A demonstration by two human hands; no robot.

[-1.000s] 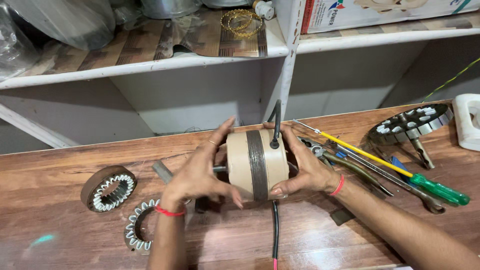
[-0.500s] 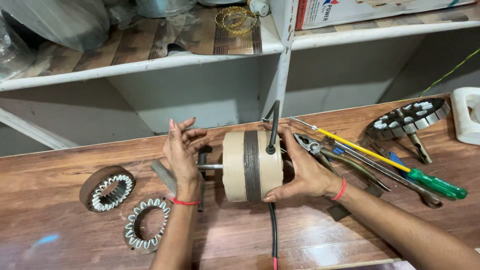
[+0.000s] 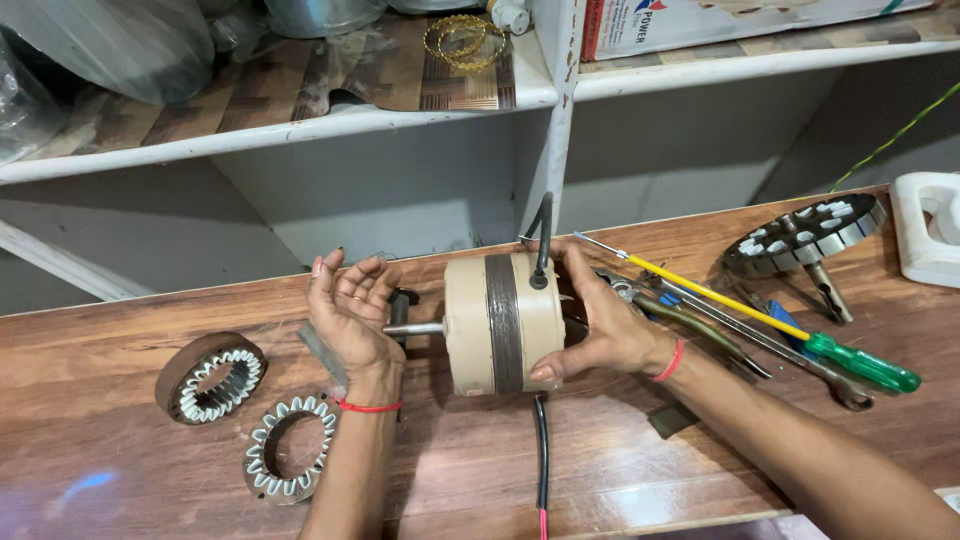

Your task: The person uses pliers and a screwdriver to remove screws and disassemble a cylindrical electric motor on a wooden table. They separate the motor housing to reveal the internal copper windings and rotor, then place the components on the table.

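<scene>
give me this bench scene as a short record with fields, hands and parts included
setting: wooden workbench below white shelves
left hand: open, palm up, at the end of the motor's steel shaft
right hand: gripping the far side of the beige motor
motor: on its side, dark band round the middle, black cable running toward the camera
left of motor: two ring-shaped stator cores
right of motor: yellow-shafted screwdriver with green handle, finned round rotor part

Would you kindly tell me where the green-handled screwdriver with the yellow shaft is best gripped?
Grip the green-handled screwdriver by its thick green handle, from above at the right end: it lies flat across other tools on the wooden bench, and the handle end is free.
</scene>
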